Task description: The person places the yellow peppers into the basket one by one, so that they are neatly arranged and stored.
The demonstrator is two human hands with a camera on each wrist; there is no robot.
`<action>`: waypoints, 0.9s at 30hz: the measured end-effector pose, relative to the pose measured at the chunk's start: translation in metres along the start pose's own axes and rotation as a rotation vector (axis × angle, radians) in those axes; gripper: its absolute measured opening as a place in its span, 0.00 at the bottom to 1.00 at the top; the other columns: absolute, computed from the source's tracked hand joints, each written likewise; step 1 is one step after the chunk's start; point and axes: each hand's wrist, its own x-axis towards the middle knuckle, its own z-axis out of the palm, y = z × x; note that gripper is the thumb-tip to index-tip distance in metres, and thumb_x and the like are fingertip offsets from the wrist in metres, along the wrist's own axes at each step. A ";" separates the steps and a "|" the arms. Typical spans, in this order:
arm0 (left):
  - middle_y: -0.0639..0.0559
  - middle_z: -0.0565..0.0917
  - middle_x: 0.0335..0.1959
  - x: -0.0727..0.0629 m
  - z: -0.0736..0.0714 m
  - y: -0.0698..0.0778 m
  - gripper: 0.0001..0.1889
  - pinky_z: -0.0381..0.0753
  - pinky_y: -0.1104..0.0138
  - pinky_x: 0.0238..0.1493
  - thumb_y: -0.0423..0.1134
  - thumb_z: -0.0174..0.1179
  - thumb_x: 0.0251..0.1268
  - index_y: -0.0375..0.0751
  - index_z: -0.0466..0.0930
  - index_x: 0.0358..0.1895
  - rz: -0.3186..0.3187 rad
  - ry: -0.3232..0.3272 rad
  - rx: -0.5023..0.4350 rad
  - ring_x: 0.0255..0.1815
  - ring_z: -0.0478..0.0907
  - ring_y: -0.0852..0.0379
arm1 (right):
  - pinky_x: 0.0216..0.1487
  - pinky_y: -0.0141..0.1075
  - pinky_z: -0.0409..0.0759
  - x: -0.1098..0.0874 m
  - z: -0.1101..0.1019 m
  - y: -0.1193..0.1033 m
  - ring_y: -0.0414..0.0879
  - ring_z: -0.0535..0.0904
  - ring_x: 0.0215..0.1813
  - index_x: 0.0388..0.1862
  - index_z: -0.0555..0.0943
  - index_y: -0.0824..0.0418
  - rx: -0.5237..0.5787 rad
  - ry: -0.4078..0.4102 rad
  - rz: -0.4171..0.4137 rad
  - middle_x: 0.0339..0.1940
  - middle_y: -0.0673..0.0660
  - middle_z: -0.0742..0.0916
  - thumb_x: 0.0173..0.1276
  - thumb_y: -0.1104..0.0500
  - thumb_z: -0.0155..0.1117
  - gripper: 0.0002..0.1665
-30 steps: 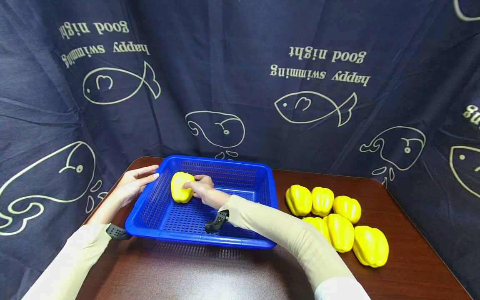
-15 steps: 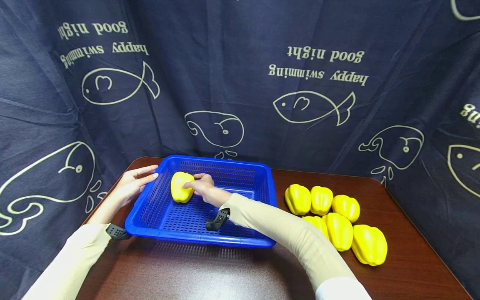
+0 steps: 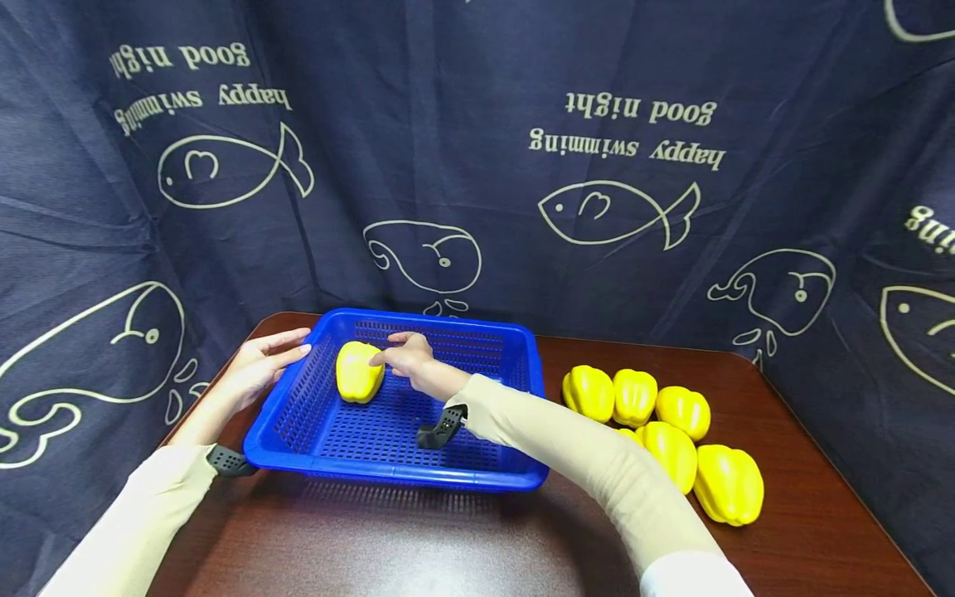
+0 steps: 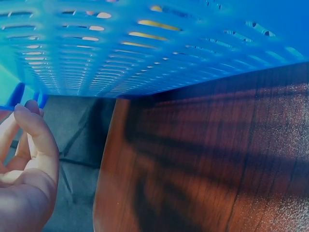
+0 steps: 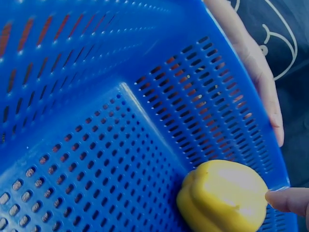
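Inside the blue plastic basket [image 3: 395, 477], one yellow bell pepper [image 3: 358, 377] rests on the perforated floor near the left wall. My right hand [image 3: 410, 356] hovers just right of it, fingers loosened, thumb tip at its side. In the right wrist view one fingertip [image 5: 277, 198] reaches the edge of the yellow bell pepper [image 5: 227, 195]. My left hand [image 3: 254, 369] touches the basket's left rim from outside with its fingers extended. The left wrist view shows that hand [image 4: 34, 159] below the basket wall [image 4: 120, 53].
Several more yellow bell peppers [image 3: 682, 410] lie grouped on the brown wooden table [image 3: 806, 514] right of the basket. My right forearm partly covers one of them. A dark blue curtain [image 3: 485, 149] with fish drawings hangs behind and at both sides.
My right hand has loosened from the bell pepper and drawn slightly up and right; the pepper stays put in the basket. The left hand keeps its place at the rim.
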 end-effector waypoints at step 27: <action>0.78 0.80 0.37 0.002 -0.002 -0.002 0.37 0.84 0.74 0.39 0.43 0.62 0.65 0.30 0.58 0.71 0.005 -0.010 -0.002 0.37 0.83 0.72 | 0.65 0.50 0.74 -0.015 -0.063 -0.031 0.54 0.74 0.65 0.60 0.75 0.67 0.051 -0.115 -0.082 0.63 0.62 0.79 0.49 0.73 0.70 0.35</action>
